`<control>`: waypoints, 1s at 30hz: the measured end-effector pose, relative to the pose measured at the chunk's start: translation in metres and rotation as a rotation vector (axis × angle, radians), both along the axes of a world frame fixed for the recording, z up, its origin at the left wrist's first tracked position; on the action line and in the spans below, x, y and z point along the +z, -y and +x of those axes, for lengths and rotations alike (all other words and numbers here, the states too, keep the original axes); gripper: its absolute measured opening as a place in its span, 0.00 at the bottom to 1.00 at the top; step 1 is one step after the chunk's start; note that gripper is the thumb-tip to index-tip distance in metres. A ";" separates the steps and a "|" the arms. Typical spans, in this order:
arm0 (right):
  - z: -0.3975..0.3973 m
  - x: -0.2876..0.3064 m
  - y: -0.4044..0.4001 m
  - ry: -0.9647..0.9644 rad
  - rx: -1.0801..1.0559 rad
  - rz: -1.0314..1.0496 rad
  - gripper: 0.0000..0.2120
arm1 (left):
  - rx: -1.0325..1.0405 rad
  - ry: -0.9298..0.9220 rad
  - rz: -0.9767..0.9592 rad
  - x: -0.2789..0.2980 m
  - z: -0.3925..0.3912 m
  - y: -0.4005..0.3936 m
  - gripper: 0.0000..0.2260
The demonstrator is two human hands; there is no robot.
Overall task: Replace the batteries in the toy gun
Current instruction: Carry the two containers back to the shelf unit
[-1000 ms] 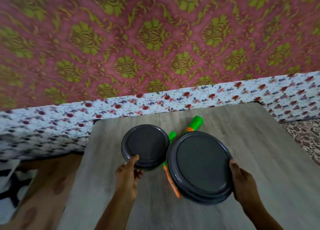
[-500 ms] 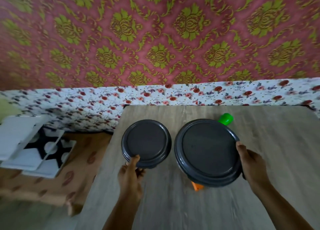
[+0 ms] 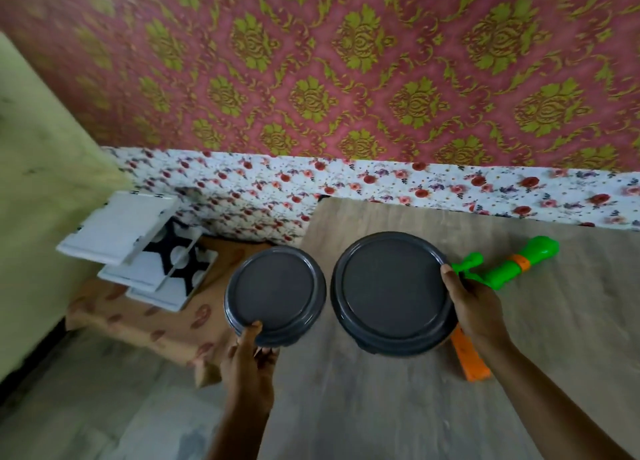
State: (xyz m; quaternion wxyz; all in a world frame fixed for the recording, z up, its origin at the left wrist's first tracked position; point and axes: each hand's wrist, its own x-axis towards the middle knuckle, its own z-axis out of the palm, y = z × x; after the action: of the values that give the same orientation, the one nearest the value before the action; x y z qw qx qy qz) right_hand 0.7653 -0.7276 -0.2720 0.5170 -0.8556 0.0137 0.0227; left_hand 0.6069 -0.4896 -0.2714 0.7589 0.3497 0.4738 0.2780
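A green and orange toy gun (image 3: 504, 269) lies on the wooden table (image 3: 450, 407), its middle hidden behind my right hand and a dish. My left hand (image 3: 251, 359) grips the near rim of a small dark round dish (image 3: 275, 295), held over the table's left edge. My right hand (image 3: 476, 305) grips the right rim of a larger dark round dish (image 3: 393, 291), held above the table just left of the gun. No batteries are visible.
A flowered cloth (image 3: 381, 182) runs along the table's far edge below the patterned wall. To the left, lower down, several white and black boards (image 3: 138, 251) lie on a brown patterned cloth (image 3: 149, 324). Grey floor lies at the lower left.
Both dishes have moved left with my hands. The view has swung left, and the larger dish no longer covers the toy gun, which now shows at its right.
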 end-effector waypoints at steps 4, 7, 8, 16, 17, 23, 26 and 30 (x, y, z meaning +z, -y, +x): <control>-0.018 -0.002 -0.070 0.014 0.041 -0.048 0.28 | 0.011 0.010 0.000 0.003 -0.042 -0.065 0.02; -0.039 0.002 -0.133 0.020 0.060 -0.036 0.29 | 0.062 0.050 0.019 0.009 -0.077 -0.124 0.08; -0.050 0.003 -0.151 0.013 0.062 -0.028 0.28 | 0.076 0.050 0.026 0.011 -0.087 -0.142 0.09; -0.144 0.026 -0.313 0.008 0.142 0.064 0.28 | 0.190 0.085 0.014 0.045 -0.195 -0.279 0.07; -0.152 0.029 -0.327 0.005 0.165 0.062 0.28 | 0.198 0.079 0.015 0.047 -0.204 -0.292 0.06; -0.182 0.026 -0.394 -0.024 0.218 0.110 0.24 | 0.268 0.088 -0.001 0.047 -0.243 -0.354 0.04; -0.182 0.024 -0.424 -0.160 0.236 0.223 0.16 | 0.294 0.096 -0.030 0.042 -0.246 -0.377 0.04; -0.171 0.011 -0.465 -0.370 0.221 0.253 0.24 | 0.284 0.130 -0.074 0.036 -0.233 -0.416 0.04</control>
State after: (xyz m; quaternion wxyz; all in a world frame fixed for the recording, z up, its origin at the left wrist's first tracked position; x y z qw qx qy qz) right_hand 0.5948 -0.2628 -0.2608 0.6032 -0.7614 0.0114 0.2371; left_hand 0.3738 -0.0740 -0.2357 0.7533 0.2321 0.4785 0.3869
